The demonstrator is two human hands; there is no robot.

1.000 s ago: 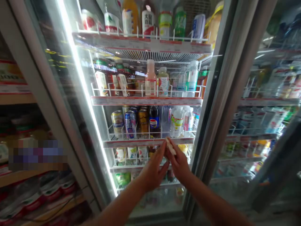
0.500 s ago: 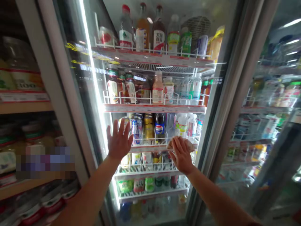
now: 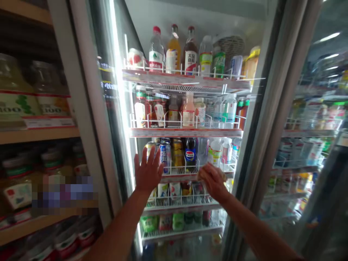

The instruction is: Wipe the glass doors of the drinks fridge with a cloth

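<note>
My left hand is raised with its fingers spread, palm toward the glass door of a lit drinks cooler. Behind its fingertips stands a blue can. My right hand is closed on a bunched, light brown cloth, held against or very near the same glass. The cloth is partly covered by the fingers. Just above and left of that hand, a cola bottle with a blue label shows through the door.
Wire-fronted shelves of bottles and cans fill the cooler. A metal door frame stands on the right, with another cooler beyond it. To the left, a wooden shelf carries large juice bottles. Reflections streak the glass.
The view has shifted, so the cooler appears farther right and lower. My right hand has turned and bunched the cloth more, its fingers less flat. My left hand stays spread.
</note>
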